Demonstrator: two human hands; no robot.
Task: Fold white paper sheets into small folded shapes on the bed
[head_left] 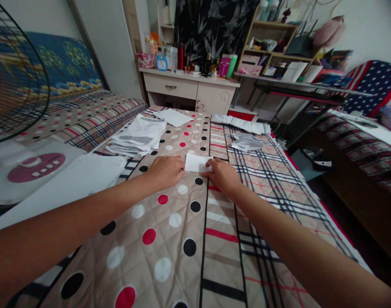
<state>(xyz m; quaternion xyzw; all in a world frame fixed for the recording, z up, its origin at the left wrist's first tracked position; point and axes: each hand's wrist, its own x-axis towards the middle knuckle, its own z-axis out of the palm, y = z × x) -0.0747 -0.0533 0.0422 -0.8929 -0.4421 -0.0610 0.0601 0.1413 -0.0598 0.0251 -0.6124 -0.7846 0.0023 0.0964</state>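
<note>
A small white piece of folded paper (195, 163) lies on the patterned quilt (179, 235) between my hands. My left hand (167, 172) is closed at the paper's left edge, its fingertips partly hidden. At the right edge, my right hand (224, 174) pinches the paper between thumb and fingers. Beyond my left hand rests a pile of white papers (139, 134), with a flat white sheet (173, 117) behind it. To the far right of my right hand sit a small stack of folded papers (246, 142) and a long row of papers (240, 123).
A black wire fan guard (18, 77) juts in at the upper left. Beside my left forearm are a large white sheet (76, 188) and a white fan base (37, 171). A cluttered white dresser (172, 85) stands past the bed's far end. The quilt's right edge drops to the floor.
</note>
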